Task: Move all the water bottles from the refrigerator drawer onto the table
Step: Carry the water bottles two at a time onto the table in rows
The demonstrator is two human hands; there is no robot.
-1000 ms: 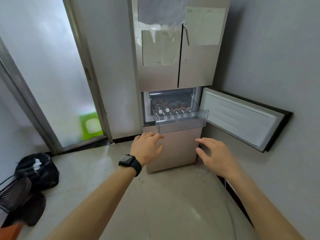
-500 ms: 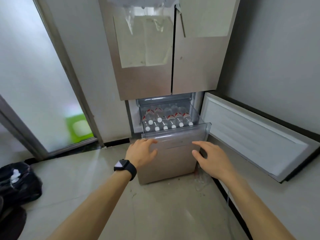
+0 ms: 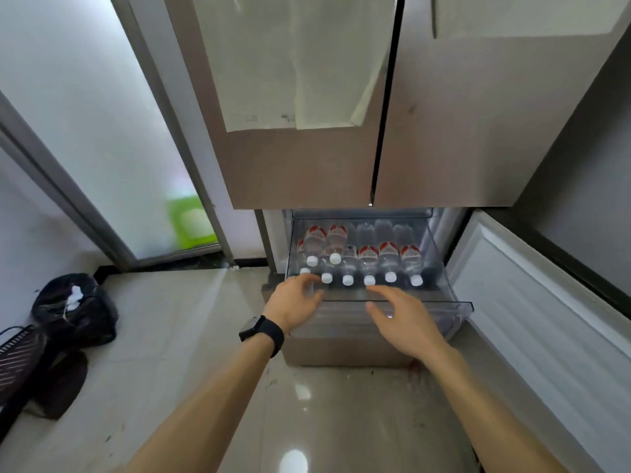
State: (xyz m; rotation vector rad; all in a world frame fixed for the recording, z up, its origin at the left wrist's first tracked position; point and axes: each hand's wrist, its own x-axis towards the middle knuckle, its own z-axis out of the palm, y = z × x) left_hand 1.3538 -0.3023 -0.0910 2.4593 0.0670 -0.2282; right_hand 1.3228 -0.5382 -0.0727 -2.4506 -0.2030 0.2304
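Clear plastic drawer [image 3: 457, 307], clear plastic water bottles [image 3: 368, 261], brushed metallic refrigerator doors [image 3: 461, 131], glossy tiled floor [image 3: 177, 336], matt paper sheets [image 3: 293, 63]

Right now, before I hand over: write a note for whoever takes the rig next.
Left hand: open, empty, at the drawer's front left corner.
Right hand: open, empty, over the front rim.
Bottles: lying in the drawer, caps toward you, two on top at the left.
Done: door open, drawer pulled out.
Left: every bottle to the table, which is out of view.
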